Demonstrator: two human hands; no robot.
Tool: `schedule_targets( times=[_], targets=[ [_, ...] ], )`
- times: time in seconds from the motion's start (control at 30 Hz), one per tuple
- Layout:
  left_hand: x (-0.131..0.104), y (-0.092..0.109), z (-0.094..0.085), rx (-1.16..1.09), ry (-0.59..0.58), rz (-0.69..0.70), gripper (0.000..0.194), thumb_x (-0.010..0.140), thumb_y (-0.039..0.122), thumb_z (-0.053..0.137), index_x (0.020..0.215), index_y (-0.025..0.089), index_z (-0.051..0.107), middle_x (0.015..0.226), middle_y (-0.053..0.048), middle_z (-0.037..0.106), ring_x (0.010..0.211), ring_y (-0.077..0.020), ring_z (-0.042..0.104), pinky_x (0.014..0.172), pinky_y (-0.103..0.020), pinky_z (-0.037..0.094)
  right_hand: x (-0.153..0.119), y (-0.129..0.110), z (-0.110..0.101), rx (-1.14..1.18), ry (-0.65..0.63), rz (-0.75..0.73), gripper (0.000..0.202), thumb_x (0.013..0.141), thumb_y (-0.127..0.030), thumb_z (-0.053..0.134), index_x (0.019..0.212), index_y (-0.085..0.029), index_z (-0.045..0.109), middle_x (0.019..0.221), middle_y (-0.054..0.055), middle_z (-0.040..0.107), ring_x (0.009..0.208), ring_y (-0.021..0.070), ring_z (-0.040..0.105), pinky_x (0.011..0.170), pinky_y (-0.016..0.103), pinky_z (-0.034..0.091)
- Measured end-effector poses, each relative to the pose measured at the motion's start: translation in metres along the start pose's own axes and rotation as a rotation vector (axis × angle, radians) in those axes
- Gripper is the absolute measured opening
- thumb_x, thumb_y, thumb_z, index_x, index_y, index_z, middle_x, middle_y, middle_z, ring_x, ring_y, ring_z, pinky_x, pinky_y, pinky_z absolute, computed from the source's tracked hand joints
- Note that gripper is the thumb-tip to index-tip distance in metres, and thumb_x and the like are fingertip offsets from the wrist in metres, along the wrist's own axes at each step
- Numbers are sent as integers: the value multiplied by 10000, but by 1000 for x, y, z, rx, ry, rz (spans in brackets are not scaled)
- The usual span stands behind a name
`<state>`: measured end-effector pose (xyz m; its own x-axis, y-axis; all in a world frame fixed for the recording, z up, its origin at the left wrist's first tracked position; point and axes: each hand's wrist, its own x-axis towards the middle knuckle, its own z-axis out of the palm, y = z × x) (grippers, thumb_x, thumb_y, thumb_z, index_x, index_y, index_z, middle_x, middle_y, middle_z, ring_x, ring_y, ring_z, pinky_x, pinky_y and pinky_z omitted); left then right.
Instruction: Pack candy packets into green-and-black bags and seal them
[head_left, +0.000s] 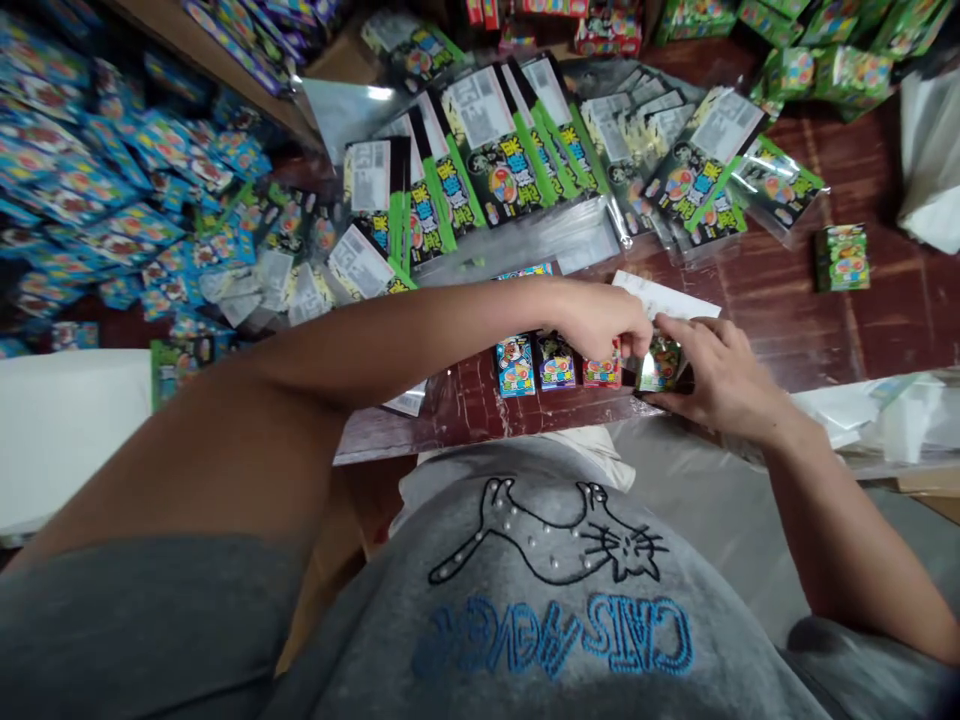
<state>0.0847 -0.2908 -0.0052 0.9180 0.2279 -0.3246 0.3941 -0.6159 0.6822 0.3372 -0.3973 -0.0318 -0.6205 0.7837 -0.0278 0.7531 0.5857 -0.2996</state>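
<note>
Near the centre right of the frame, the right hand (pixel 727 375) has its thumb and fingers parted by about the height of a small green printed cardboard box (pixel 660 366), the thumb at its lower edge and the fingertips at its upper edge, so that the box is held between them at the near edge of the dark red-brown wooden tabletop (pixel 795 335). The left hand (pixel 604 315) reaches across from the left, fingers curled downward beside that box and just over a small red printed box (pixel 602 372); whether they grip anything cannot be told. Left of the red box, in the same row, lie a small purple-and-black box (pixel 556 362) and a small light-blue box (pixel 515 366). A flat white card (pixel 667 296) lies just above the hands, partly covered by them. Across the upper middle spread clear plastic packets with black-and-green printed cards (pixel 499 175). A heap of blue printed boxes (pixel 97 190) fills the upper left, stacked green boxes (pixel 851 75) the upper right, and a lone green box (pixel 844 258) lies right of centre, apart from the row.
</note>
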Motion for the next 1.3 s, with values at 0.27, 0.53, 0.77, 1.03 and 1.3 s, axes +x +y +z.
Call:
schedule_targets(
  times=[0.27, 0.53, 0.77, 1.03, 1.3],
  targets=[
    [-163, 10, 12, 204, 369, -88, 541, 989, 440, 674, 1507, 287, 640, 1571, -72, 639, 1517, -362, 538, 1278, -646, 374, 19, -18, 18, -19, 55, -141, 1243, 898, -939, 477, 1782, -145, 109, 1683, 294, 484, 1535, 504, 461, 1217, 729, 357],
    [-307, -5, 145, 367, 481, -457, 797, 990, 785, 462, 1624, 306, 513, 1536, -91, 645, 1376, -446, 580, 1153, -681, 443, 91, -83, 54, 27, -10, -458, 953, 1033, -782, 449, 1777, -229, 229, 1822, 212, 282, 1684, 408, 316, 1330, 754, 219],
    [-251, 31, 189, 313, 572, -720, 914, 925, 712, 703, 1639, 180, 495, 1463, -211, 629, 1272, -427, 606, 1028, -575, 505, 107, -98, 62, 18, -32, -408, 765, 1062, -615, 544, 1654, -134, 480, 1679, 239, 529, 1504, 476, 502, 1203, 706, 419],
    [-223, 42, 211, 292, 750, -832, 1132, 834, 700, 853, 1696, 135, 387, 1496, -262, 585, 1299, -431, 556, 1067, -543, 447, 95, -121, 52, 142, 3, -406, 761, 1044, -628, 574, 1645, -170, 484, 1650, 210, 560, 1468, 464, 512, 1179, 674, 438],
    [-224, 17, 199, 203, 690, -543, 1076, 894, 624, 817, 1726, 151, 325, 1525, -229, 549, 1357, -405, 515, 1174, -538, 420, 93, -110, 57, 182, -104, -549, 684, 1060, -627, 570, 1577, -179, 579, 1655, 173, 579, 1479, 404, 524, 1206, 618, 430]
  ],
)
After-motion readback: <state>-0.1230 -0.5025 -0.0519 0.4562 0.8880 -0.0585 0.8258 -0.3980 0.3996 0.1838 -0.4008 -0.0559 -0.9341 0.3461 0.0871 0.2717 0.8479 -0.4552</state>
